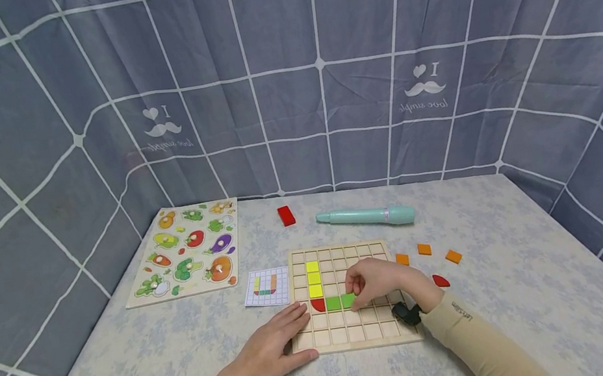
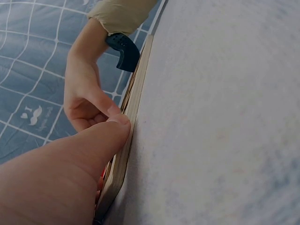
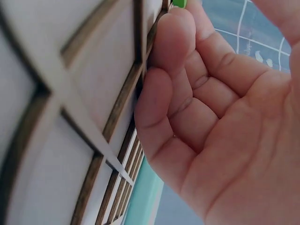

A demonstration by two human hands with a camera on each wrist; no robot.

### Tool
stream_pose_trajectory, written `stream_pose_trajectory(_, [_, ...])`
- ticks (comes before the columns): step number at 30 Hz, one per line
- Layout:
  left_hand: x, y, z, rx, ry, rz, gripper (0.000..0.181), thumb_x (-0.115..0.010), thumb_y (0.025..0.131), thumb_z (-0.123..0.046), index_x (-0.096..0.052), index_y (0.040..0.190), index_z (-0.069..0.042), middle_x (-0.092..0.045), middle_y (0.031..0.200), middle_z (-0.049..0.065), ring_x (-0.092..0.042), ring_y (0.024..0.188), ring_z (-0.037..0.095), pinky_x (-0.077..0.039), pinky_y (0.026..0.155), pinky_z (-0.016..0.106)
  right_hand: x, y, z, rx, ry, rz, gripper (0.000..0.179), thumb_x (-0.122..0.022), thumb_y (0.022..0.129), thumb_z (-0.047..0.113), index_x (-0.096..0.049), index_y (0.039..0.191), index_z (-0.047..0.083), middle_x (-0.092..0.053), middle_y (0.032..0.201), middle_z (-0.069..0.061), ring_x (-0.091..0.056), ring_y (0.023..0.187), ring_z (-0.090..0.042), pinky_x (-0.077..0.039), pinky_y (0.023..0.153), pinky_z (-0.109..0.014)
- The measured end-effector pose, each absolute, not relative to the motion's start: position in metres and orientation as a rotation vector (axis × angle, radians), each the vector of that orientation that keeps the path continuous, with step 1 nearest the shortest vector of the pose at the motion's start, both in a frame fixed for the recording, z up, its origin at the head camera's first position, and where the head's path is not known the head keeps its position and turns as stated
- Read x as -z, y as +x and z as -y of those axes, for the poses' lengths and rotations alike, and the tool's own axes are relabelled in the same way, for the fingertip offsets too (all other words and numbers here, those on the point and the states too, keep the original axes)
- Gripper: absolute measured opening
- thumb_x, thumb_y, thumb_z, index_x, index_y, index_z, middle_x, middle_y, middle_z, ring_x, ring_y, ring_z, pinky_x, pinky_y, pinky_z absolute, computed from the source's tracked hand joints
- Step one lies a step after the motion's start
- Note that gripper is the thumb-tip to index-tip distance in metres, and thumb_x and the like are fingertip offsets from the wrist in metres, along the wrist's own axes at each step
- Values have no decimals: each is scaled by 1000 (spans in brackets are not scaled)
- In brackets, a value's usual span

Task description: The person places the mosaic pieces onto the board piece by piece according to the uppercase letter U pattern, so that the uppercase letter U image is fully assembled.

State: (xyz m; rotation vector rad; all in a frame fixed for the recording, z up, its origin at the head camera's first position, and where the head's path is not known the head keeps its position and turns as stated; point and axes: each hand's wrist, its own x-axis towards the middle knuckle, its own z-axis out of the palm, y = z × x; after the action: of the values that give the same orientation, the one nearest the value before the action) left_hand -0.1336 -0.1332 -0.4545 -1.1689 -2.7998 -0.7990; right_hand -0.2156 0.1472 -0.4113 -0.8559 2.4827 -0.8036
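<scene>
A wooden grid board [image 1: 372, 332] lies flat on the table. In its cells sit several yellow square tiles [image 1: 314, 279] in a column, a red rounded tile [image 1: 318, 305] below them, and green tiles [image 1: 333, 303] running right from it. My right hand [image 1: 378, 280] is over the board with fingers curled, its thumb and fingertips at the rightmost green tile [image 3: 179, 3], which they pinch; the fingers partly hide it. My left hand [image 1: 272, 345] rests at the board's left front corner, fingers stretched along its edge. In the left wrist view its thumb [image 2: 117, 126] touches the board's side.
Left of the board lies a pattern card [image 1: 266, 287]. Right of it are orange square tiles [image 1: 424, 249] and a red rounded tile [image 1: 440, 281]. Behind are a red block [image 1: 286, 215] and a teal microphone-shaped stick [image 1: 365, 216]. A vegetable puzzle board [image 1: 184, 252] lies back left.
</scene>
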Motion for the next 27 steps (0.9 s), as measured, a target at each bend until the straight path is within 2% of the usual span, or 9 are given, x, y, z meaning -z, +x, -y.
stream_pose_trajectory(6, [454, -133, 133, 803, -1161, 2823, 69, -54, 90, -54, -48, 138, -4, -38, 147, 6, -29, 137, 21, -31, 109, 40, 410, -214, -149, 838, -838, -2466, 25, -82, 72, 21, -65, 87, 11, -57, 74, 2, -50, 65, -10, -45, 61, -25])
stream_pose_trajectory(12, [454, -133, 133, 786, -1159, 2824, 69, -53, 90, -54, -48, 138, -5, -38, 147, 5, -29, 137, 21, -31, 108, 40, 404, -211, -159, 864, -890, -2426, 28, -81, 74, 19, -66, 96, 9, -58, 77, 1, -51, 66, -10, -46, 62, -25])
stream_pose_trajectory(20, [455, -134, 133, 785, -1167, 2817, 69, -54, 90, -54, -47, 138, -5, -38, 147, 5, -29, 137, 21, -31, 108, 39, 393, -208, -196, 875, -926, -2430, 35, -75, 81, 21, -63, 109, 5, -60, 87, -1, -58, 79, -11, -51, 72, -27])
stream_pose_trajectory(27, [455, -134, 134, 796, -1169, 2815, 70, -54, 90, -54, -47, 139, -5, -37, 147, 5, -28, 138, 20, -31, 109, 39, 388, -206, -233, 901, -853, -2497, 34, -72, 82, 20, -62, 111, 5, -62, 92, -2, -59, 83, -14, -51, 73, -29])
